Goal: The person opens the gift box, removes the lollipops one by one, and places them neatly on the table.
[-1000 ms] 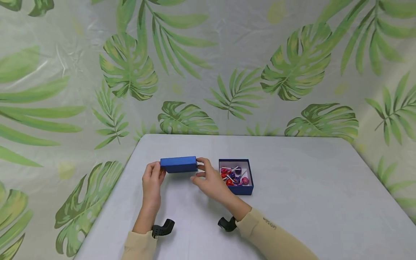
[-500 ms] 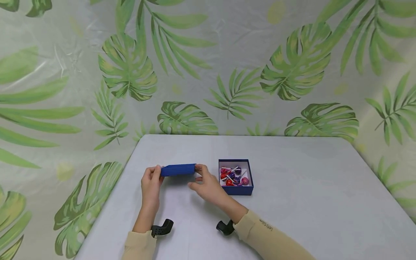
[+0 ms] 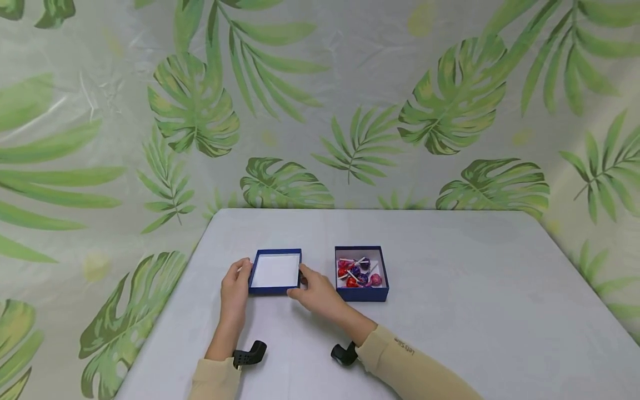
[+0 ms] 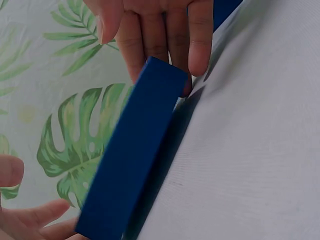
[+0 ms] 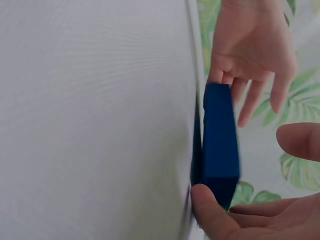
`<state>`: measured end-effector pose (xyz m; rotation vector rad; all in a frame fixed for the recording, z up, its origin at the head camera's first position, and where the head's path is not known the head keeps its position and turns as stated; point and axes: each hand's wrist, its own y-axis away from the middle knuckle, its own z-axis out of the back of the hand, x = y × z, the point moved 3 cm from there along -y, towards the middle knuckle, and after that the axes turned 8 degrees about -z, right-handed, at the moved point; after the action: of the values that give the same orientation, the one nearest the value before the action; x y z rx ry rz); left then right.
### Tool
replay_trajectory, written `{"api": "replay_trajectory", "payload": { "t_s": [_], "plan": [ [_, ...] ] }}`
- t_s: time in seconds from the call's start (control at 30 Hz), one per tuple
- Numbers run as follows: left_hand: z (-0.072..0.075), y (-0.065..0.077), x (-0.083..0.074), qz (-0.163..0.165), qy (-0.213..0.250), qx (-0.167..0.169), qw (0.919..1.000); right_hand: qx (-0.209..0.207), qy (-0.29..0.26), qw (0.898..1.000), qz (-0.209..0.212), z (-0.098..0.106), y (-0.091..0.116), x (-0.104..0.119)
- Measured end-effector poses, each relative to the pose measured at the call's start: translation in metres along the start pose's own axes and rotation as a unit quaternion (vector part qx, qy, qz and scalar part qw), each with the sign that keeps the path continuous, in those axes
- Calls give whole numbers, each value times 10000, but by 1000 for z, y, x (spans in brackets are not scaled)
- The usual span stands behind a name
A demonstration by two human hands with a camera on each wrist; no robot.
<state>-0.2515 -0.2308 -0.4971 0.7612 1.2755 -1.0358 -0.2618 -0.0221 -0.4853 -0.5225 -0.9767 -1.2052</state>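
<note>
A shallow blue box lid [image 3: 275,270] with a white inside lies between the two hands, its hollow side facing up. In the head view my left hand [image 3: 234,294] is against its left side, and my right hand [image 3: 320,294] is at its right side. Both wrist views show the lid's blue outer wall [image 4: 130,150] just above the tablecloth, with straight fingers touching its ends. My right thumb [image 5: 300,141] stands apart from the lid. Right of the hands sits a blue box [image 3: 362,294] with several wrapped lollipops [image 3: 356,272] in it.
A white cloth [image 3: 450,311] covers the table. Behind it hangs a leaf-patterned curtain [image 3: 370,66]. A black wrist camera [image 3: 250,353] is on the left wrist, and another black camera [image 3: 344,354] is on the right.
The lid has turned from showing its blue outer side to showing its white inside, and has come lower and nearer. Both hands have moved down with it; the lollipop box stays put.
</note>
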Motion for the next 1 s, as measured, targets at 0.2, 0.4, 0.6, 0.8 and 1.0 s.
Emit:
{"api": "replay_trajectory", "payload": {
  "t_s": [0.2,0.4,0.6,0.8,1.0],
  "plan": [
    [-3,3,4,-5,-188,113,9998,-63,73,9999,103,-2,-2,-3],
    [-3,5,4,-55,-243,171,9995,-93,90,9999,109,-4,1,-4],
    [-4,5,4,-106,-245,182,9995,-37,54,10000,2,-2,5,-3],
    [-3,2,-1,-368,-279,28,9989,-71,28,10000,20,10,3,-1],
    [1,4,-16,-1004,-602,-288,9927,176,-58,9997,167,21,9,13]
  ]
}}
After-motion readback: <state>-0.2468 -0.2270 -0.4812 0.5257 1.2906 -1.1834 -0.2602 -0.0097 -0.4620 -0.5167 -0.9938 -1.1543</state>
